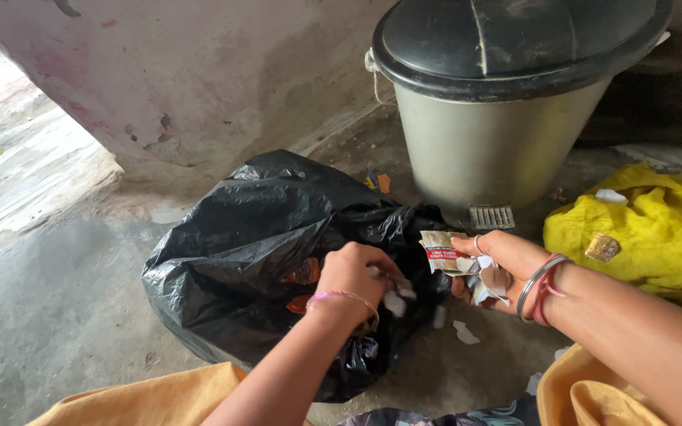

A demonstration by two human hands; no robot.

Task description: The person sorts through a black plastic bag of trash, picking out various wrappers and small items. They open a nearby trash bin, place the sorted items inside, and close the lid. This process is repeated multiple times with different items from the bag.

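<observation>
Left hand (353,276) pinching white paper scraps (395,301) at black garbage bag (254,237) mouth on floor. Right hand (499,264) clutching crumpled wrappers (444,251). Scraps look light, flimsy, tear-prone: take by edges. Bag thin, slippery.

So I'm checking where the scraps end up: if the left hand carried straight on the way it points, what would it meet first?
Most likely the black garbage bag: the left hand, pinching white paper scraps, points into its open folds. Depth is hard to judge from one view.
</observation>
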